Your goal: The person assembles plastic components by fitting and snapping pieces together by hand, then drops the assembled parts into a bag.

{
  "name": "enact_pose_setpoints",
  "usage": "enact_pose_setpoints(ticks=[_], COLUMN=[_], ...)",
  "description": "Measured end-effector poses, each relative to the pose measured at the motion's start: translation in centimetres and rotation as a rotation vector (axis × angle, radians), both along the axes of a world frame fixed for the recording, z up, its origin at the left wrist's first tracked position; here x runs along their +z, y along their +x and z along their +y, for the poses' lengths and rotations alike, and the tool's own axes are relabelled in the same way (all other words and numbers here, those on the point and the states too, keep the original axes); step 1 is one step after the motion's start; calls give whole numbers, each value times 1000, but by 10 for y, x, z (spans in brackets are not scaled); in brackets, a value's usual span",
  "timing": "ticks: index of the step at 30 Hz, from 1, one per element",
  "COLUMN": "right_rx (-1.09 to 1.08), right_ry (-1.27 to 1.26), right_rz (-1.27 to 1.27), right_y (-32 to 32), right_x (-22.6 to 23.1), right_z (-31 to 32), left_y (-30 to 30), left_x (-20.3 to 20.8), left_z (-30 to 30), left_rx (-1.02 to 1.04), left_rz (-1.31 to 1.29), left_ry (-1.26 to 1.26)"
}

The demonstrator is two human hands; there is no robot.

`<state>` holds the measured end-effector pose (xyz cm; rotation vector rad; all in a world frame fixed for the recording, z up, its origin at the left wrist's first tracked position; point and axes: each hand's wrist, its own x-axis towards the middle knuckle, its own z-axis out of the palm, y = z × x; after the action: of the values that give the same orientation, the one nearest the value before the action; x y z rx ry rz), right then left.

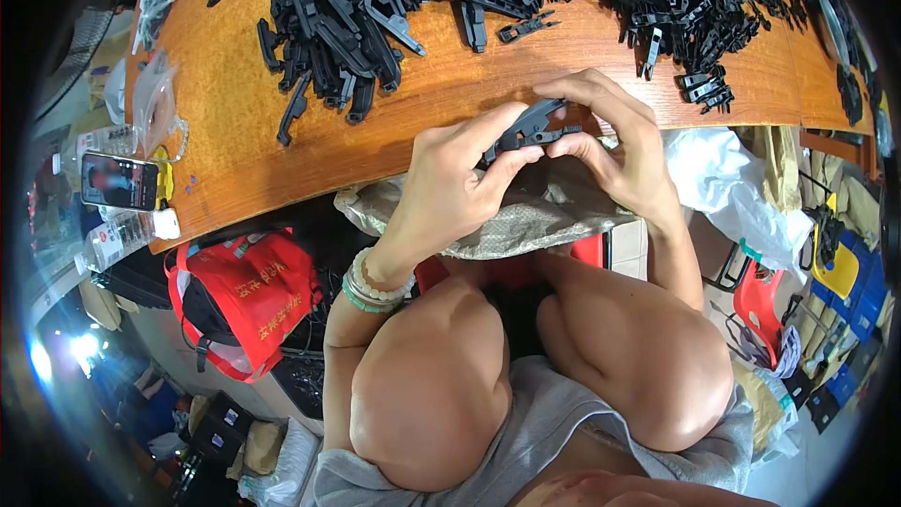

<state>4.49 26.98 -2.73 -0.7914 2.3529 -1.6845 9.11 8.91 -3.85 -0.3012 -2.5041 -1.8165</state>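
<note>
Between both hands, just over the table's near edge, is a small black plastic clip-like part [530, 127]. My left hand [460, 164] grips its left end between thumb and fingers. At its right end, my right hand [615, 136] pinches it with curled fingers and thumb. On the wooden table [441, 84] beyond, larger black plastic pieces [328, 19] lie heaped at the left and middle. A pile of smaller black clip parts [694, 0] covers the far right. One loose part [527, 28] rests on the wood between the heaps.
A woven sack [526, 225] lies open below the table edge, over my knees. A phone [119, 180] stands at the left, above a red bag [249, 296]. White plastic bags [727, 183] hang at the right, near a red chair [758, 310].
</note>
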Motion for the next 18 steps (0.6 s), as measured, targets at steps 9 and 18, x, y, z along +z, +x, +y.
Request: enact_pose_setpoints(ticks=[9,18], right_rx=[-71,254], right_ry=[89,108], right_rz=[131,-56], right_y=[3,-12], right_x=[0,-6], right_z=[8,23], left_y=[-6,-41], left_x=[2,15], left_z=[5,-22], left_rx=[-47,-73], left_rz=[162,395], left_ry=[-63,-433])
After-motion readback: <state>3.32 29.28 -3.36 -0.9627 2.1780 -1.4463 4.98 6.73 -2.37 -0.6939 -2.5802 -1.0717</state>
